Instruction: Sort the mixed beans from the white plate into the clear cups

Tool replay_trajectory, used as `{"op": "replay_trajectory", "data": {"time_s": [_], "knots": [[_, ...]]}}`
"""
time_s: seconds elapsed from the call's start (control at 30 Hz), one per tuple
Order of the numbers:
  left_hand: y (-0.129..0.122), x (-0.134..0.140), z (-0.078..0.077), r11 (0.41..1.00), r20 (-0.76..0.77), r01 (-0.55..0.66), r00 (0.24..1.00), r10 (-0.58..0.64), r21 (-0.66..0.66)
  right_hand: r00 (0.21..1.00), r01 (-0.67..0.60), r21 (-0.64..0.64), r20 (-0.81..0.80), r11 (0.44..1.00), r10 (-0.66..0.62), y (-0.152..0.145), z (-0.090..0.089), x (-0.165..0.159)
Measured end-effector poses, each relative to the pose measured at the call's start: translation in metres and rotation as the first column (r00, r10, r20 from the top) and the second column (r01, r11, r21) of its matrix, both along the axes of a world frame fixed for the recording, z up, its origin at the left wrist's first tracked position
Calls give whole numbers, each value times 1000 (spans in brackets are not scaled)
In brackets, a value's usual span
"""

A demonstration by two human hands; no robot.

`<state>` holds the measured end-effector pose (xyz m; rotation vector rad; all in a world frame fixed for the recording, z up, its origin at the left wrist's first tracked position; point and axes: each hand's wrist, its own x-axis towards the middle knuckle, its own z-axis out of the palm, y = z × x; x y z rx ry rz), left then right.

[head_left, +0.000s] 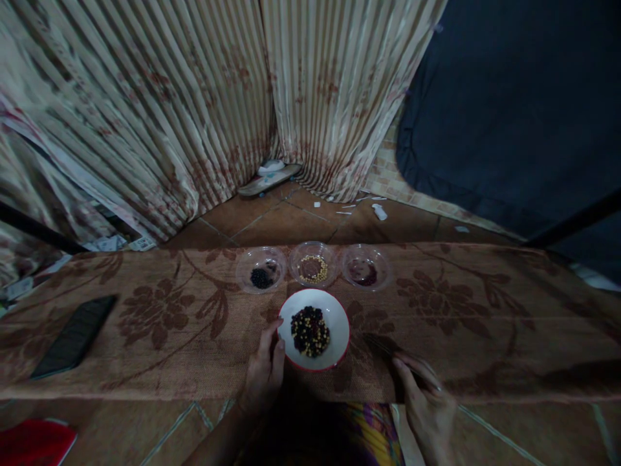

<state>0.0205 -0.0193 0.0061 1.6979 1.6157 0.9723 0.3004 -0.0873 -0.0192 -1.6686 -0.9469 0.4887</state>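
A white bowl with a red rim (340, 336) stands near the front edge of the cloth. In it lies a mixed heap of dark and yellow beans (310, 331). My left hand (264, 366) grips the bowl at its left side, fingers and thumb against the rim. To the right of the bowl, my right hand (424, 395) is closed around a thin, dark tool (381, 343); its kind is too dim to tell. Behind the bowl stand three clear plastic bowls: the left with black beans (261, 278), the middle with yellow beans (317, 277), the right with dark red beans (369, 277).
A brown flowered cloth (194, 362) covers the narrow table. A dark phone (75, 336) lies at its left. Beyond the far edge are a tiled floor (272, 217) with white scraps, striped curtains (218, 97) and a dark fabric cover (509, 116).
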Motion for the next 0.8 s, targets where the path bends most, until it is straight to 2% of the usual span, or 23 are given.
{"op": "replay_trajectory", "data": {"time_s": [0.17,0.3,0.5,0.6,0.67,0.8], "knots": [[-1,0,5,999,-1,16,1000,-16,-42,999,33,-25,-39,999,-34,-1,1,-1],[0,2,9,1000,18,13,1000,-13,-16,998,42,-36,-54,998,-44,-1,-2,-1],[0,2,8,999,33,8,999,-6,-33,994,91,-63,-56,994,-95,-2,0,0],[1,1,7,998,31,26,999,-24,-51,991,125,-38,-38,991,-127,0,10,0],[1,1,7,996,29,31,999,-29,-79,987,159,22,-34,987,-158,9,22,3],[2,1,7,996,32,23,999,-21,-89,979,203,195,-10,960,-205,50,49,11]]}}
